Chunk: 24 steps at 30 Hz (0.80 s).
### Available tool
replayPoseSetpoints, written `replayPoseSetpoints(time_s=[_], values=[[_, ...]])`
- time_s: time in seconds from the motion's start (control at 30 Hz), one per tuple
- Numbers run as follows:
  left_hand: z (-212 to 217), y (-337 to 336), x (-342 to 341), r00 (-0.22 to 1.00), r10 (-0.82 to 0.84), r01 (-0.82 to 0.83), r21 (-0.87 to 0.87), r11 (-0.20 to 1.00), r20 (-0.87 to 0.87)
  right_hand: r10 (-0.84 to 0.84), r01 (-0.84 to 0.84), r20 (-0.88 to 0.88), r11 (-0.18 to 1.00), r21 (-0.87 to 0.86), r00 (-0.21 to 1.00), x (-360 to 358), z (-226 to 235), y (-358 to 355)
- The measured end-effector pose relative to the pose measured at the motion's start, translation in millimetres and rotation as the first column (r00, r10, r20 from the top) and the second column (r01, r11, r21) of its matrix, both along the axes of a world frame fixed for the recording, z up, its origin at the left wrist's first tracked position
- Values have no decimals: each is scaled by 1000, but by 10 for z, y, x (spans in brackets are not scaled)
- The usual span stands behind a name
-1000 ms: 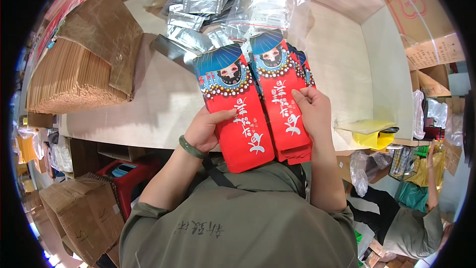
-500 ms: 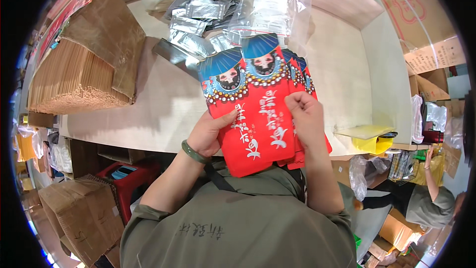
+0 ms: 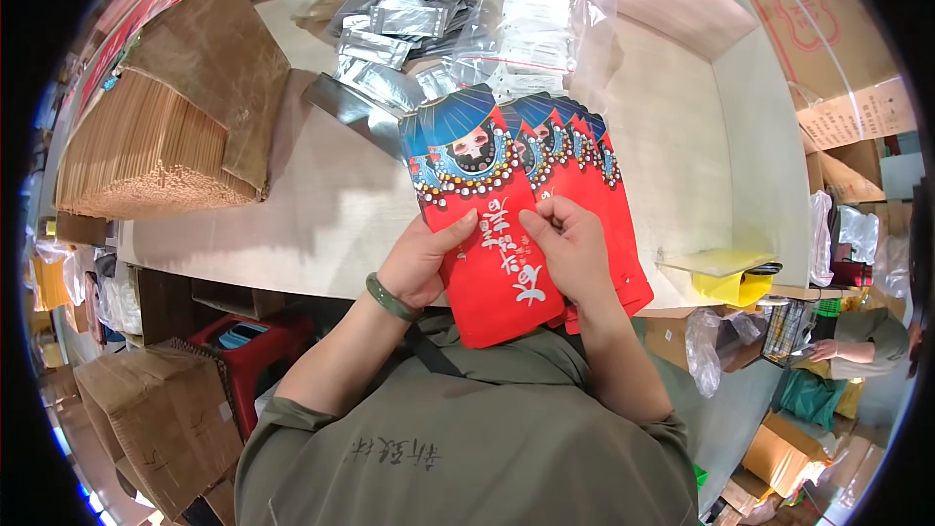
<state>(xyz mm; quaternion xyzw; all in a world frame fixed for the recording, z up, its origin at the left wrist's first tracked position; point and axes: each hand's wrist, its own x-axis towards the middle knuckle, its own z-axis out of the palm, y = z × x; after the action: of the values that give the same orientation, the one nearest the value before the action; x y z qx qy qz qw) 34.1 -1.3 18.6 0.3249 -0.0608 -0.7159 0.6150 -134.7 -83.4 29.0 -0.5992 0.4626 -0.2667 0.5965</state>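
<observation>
Flat red packets point(image 3: 497, 273), printed with a figure in a blue headdress and beads, are held in front of my body. My left hand point(image 3: 419, 261), with a green bangle on its wrist, grips the left edge of the front ones, thumb on top and fingers hidden beneath. My right hand point(image 3: 570, 248) is closed, thumb and forefinger pinching the right edge of the front packets. Under and beyond it, more red packets point(image 3: 609, 224) spread out in an overlapping fan to the right. How these rest underneath is hidden.
Silver sachets point(image 3: 404, 24) lie piled at the back, beside a clear bag of white packets point(image 3: 536, 15). An open carton of tightly packed thin sticks or sheets point(image 3: 146, 151) stands left. A yellow holder point(image 3: 735, 282) sits at the right front edge. A co-worker's hand point(image 3: 826, 351) shows far right.
The raised packet has come down and left onto those in my left hand, so their fronts now overlap. My right hand has moved left and down. The co-worker's arm has changed position.
</observation>
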Motion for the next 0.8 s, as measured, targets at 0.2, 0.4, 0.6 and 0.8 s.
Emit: replayPoseSetpoints(time_s=[0.2,0.4,0.6,0.8], values=[[-10,-8,12,1000,18,-18,27,999,8,-113,113,-14,993,21,994,-134,27,-140],[-4,-31,-8,999,33,-33,37,999,6,-52,53,-54,999,13,997,-115,-8,-56],[-22,24,62,998,67,-68,62,996,18,-267,198,-253,943,-266,930,-368,40,-361],[-21,26,48,998,52,-54,70,996,33,-126,-1,-292,917,-399,948,-206,138,-210]])
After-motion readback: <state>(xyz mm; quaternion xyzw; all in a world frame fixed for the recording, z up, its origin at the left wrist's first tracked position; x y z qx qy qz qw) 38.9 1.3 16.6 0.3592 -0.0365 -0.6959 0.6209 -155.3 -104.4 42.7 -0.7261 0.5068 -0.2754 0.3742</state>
